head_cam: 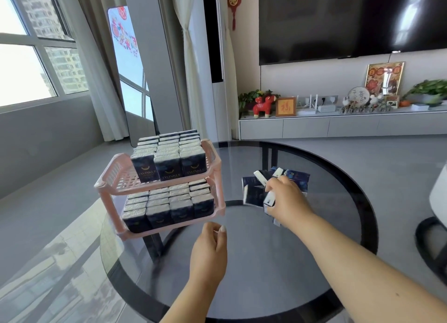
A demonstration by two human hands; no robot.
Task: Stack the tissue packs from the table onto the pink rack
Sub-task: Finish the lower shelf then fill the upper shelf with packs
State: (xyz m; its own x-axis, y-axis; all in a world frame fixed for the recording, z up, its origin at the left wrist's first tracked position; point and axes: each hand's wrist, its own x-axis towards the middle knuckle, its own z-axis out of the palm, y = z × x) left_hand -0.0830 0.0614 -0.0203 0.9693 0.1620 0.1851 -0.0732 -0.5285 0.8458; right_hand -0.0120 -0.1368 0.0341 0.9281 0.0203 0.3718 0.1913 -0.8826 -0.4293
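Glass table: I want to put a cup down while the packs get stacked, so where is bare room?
Bare glass lies between the two forearms and in front of the left hand. The far rim behind the loose packs is free too. It is crowded at the pink rack, and under the right hand.

Layout: rack left, loose packs right, both on your table.

Your pink two-tier plastic rack [159, 189] sits at the left edge of the round glass table [314, 262], upright dark-blue tissue packs [169, 160] filling both tiers. The loose heap of packs [254, 192] lies right of it, under your right hand [287, 201]. Your left hand [210, 250] hovers before the rack.
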